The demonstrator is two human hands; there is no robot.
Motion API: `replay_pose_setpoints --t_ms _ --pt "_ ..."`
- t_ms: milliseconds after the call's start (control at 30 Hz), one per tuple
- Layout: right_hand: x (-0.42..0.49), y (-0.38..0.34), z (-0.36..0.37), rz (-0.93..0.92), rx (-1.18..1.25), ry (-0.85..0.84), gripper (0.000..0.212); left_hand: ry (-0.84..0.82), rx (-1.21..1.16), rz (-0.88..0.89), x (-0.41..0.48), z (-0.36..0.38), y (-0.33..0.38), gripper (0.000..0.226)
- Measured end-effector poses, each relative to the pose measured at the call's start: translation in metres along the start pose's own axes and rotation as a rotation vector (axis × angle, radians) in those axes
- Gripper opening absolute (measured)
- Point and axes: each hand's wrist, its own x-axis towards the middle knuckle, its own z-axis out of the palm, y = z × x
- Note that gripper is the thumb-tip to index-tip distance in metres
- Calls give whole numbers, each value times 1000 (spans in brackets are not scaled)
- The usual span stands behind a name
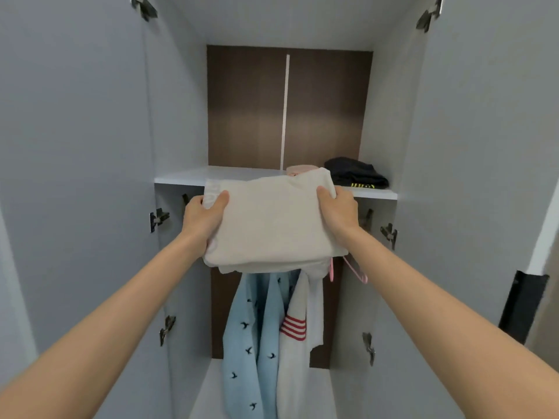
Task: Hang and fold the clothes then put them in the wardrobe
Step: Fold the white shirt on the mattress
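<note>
A folded beige garment (272, 222) is held up in front of the open wardrobe, its far edge at the front lip of the white shelf (187, 176). My left hand (202, 216) grips its left side, thumb on top. My right hand (338, 210) grips its right side the same way. On the shelf behind it lie a folded pink item (298, 169), mostly hidden, and a folded black garment (355, 172) at the right. Below the shelf hang a light blue shirt with small dark birds (251, 337) and a white garment with red stripes (298, 331).
Both grey wardrobe doors (75, 146) stand open at left and right, with metal hinges (158, 219) along the inner walls. A pink hanger (357, 272) shows under the shelf at the right. The brown back panel (248, 107) closes the compartment.
</note>
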Motion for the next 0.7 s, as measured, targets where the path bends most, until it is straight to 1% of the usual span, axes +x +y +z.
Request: replay_pose_setpoints --t_ms 100,133,233,267,367,533,700 --pt "52 -7 20 16 2 -99 35 46 -15 -21 38 2 6 26" --pt "67 -8 27 16 0 -131 35 64 0 -19 51 2 7 28" --pt "113 -8 48 14 -15 -193 26 102 21 -1 88 1 6 31" --pt "128 -9 56 15 -32 -206 28 109 19 7 101 0 5 31" --pt "169 -11 84 1 -88 -218 42 129 5 30 139 -1 4 32" --pt "239 -14 134 -24 -64 -210 36 117 -23 65 214 0 1 29" --pt "303 -7 181 26 -63 -219 39 133 6 44 287 9 -9 29"
